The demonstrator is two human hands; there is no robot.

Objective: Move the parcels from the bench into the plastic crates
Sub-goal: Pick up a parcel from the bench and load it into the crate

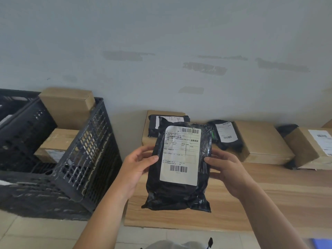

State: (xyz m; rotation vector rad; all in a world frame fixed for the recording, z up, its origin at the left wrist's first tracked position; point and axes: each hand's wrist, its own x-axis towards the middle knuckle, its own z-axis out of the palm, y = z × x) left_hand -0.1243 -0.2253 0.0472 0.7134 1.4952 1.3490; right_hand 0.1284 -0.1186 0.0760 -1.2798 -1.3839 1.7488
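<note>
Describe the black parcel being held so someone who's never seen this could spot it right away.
Find the wooden bench right of the dark plastic crates. Above its left end, the left hand and right hand grip a black plastic parcel. Unlike the other black parcels, it is raised off the bench, label facing the camera.

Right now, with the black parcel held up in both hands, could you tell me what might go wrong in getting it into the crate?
1. The left hand and right hand pinch only the side edges of the glossy black parcel; it may slip.
2. The crate already holds cardboard boxes, one rising above its rim, so the parcel may land on top and slide off.
</note>
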